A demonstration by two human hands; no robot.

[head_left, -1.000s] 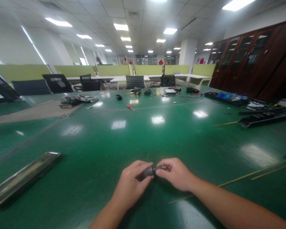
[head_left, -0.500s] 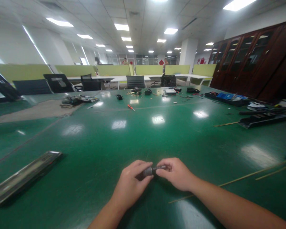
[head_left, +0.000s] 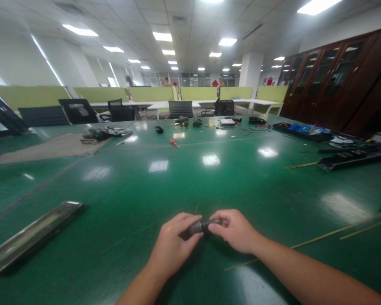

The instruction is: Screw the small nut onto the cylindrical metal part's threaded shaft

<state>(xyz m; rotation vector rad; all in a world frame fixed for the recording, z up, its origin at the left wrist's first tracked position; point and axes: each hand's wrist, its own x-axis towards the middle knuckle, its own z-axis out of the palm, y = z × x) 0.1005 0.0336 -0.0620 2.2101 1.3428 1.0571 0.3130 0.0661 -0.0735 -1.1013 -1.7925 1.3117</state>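
Low in the middle of the head view, both hands grip one small dark cylindrical piece [head_left: 196, 227], held roughly level just above the green table [head_left: 184, 186]. My left hand [head_left: 174, 239] closes thumb and fingers around its thicker grey end. A narrower black end sits in the pinch of my right hand [head_left: 233, 228], whose fingertips hide part of it. I cannot tell whether the piece is one part or two joined parts. A thin brass-coloured rod [head_left: 241, 266] lies on the table beneath my right forearm.
A long shallow metal-edged tray or cover [head_left: 31, 237] lies at left. Further off are an orange screwdriver [head_left: 174, 143], a black box-like part [head_left: 159, 129] and scattered small parts. Black channel-shaped pieces [head_left: 352, 161] and more thin rods [head_left: 368, 228] occupy the right side.
The held piece and my left hand have shifted very slightly to the left. Both hands keep their grip.
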